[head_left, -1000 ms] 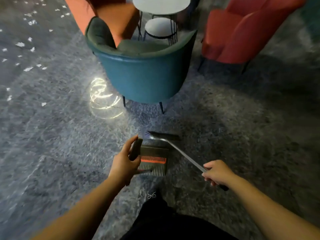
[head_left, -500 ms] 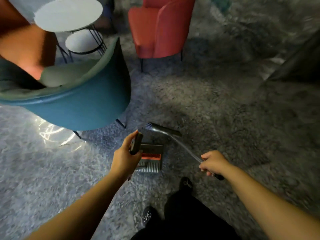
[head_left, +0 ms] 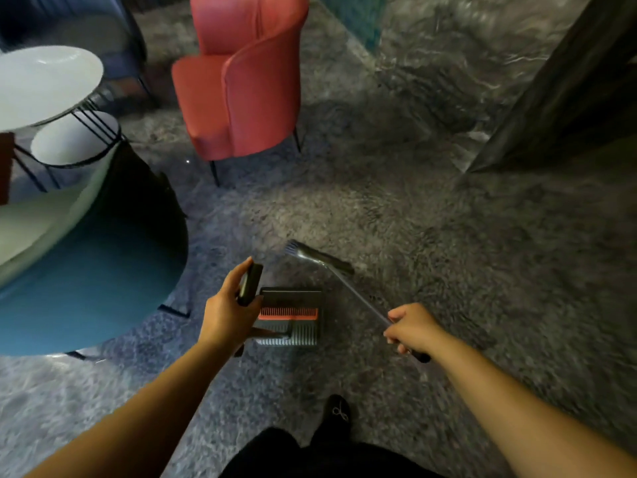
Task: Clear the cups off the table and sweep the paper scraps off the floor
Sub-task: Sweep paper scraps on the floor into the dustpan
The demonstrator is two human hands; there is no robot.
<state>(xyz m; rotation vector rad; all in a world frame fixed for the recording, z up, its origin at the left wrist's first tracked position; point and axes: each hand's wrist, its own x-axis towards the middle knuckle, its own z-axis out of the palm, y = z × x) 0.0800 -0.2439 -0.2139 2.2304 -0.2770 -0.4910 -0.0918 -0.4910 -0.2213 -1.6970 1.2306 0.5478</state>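
Broom, thin metal shaft, dark bristle head at 12 o'clock on the mottled grey floor; my right hand grips its handle. Left hand grips the ribbed dustpan handle. View swung right since earlier; paper scraps gone from sight, round white worktop now at 10 o'clock.

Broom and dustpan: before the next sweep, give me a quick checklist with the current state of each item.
1. Right hand grips the broom handle: ok.
2. Left hand grips the dustpan handle: ok.
3. Broom head on the floor: cannot tell, blurred.
4. Paper scraps in view to sweep: not ok, none visible here.
5. Cups gone from the round table: ok, none on the visible part.
6. Red armchair apart from the broom: ok.
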